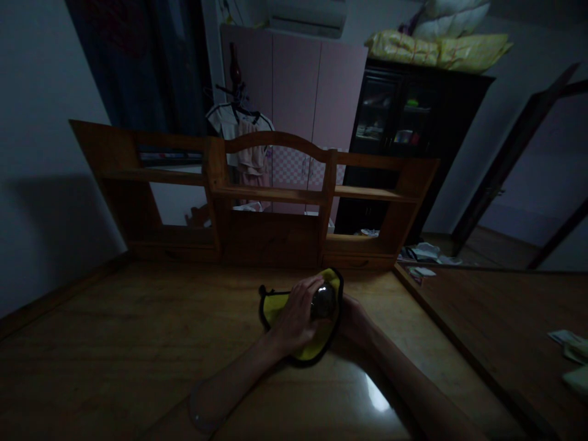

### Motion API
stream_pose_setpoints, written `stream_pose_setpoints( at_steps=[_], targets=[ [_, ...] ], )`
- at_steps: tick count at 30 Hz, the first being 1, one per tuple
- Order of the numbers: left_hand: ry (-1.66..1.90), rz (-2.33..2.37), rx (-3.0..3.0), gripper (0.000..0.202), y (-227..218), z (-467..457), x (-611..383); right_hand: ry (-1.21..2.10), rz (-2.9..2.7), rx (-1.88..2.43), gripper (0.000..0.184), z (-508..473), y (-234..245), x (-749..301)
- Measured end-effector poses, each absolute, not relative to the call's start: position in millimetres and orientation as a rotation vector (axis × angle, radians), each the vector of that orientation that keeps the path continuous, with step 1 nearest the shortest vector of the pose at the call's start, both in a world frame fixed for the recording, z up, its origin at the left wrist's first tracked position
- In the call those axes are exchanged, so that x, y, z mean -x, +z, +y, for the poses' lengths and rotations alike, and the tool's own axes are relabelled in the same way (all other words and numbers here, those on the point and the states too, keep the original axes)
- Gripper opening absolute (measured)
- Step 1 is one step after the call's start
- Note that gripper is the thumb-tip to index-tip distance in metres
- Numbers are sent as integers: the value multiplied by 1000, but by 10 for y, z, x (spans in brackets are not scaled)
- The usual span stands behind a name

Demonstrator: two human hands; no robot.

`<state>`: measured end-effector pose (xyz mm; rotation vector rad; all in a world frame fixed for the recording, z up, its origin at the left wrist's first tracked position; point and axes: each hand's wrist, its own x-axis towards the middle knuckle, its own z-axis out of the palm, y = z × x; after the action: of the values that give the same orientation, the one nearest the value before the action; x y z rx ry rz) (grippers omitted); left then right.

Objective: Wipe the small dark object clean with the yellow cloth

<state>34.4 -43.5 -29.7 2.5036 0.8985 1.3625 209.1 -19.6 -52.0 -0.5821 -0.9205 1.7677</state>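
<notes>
A yellow cloth [315, 350] with black edging is bunched up above the wooden bed board, its right part raised. Against it lies a shiny, rounded metal object [323, 299]; its exact kind cannot be made out in the dim light. My left hand [297, 313] is closed around the left side of this metal object, fingers over its top. From behind the raised right side of the cloth, my right hand [353, 315] grips it, with most of its fingers hidden by the fabric. A dark knob-like end shows at the cloth's left corner.
A wooden headboard with shelves [271, 239] stands ahead across the board [138, 331]. A raised wooden edge [452, 331] runs along the right. Beyond are a pink wardrobe [294, 92], hanging clothes [243, 135] and a dark cabinet [413, 135]. Papers [569, 343] lie far right.
</notes>
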Motion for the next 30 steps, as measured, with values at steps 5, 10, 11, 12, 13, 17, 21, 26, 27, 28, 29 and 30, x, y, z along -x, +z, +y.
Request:
stream_pose_setpoints(
  at_steps=[5,10,11,12,13,17,21,26,27,28,29,30],
  targets=[
    [1364,981,-2464,79,-245,-447,-321,1747,-898,577,29,-259,-474,-2037],
    [1356,1056,-2360,78,-207,-459,-300,1711,-981,547,50,-351,-350,-2000],
    [1351,1059,-2358,78,-206,-459,-299,1711,-982,550,52,-359,-334,-2008],
    [1351,1057,-2362,78,-207,-457,-298,1715,-980,558,54,-361,-325,-2020],
    [1358,1052,-2370,77,-211,-453,-299,1718,-976,566,55,-359,-323,-2035],
    [1417,1027,-2363,76,-233,-436,-304,1710,-950,621,58,-313,-370,-2083],
    [1399,1027,-2273,80,-246,-439,-310,1654,-940,653,51,-270,-403,-2086],
    [1339,1044,-2223,84,-257,-458,-334,1591,-960,636,38,-260,-378,-2055],
    [1335,1048,-2221,84,-264,-460,-342,1568,-959,645,36,-256,-378,-2050],
    [1332,1051,-2220,84,-271,-462,-350,1551,-954,657,34,-250,-381,-2047],
    [1331,1051,-2220,85,-280,-462,-357,1540,-948,671,32,-242,-387,-2045],
    [1332,1049,-2221,87,-289,-462,-363,1536,-941,682,31,-235,-394,-2044]
  ],
)
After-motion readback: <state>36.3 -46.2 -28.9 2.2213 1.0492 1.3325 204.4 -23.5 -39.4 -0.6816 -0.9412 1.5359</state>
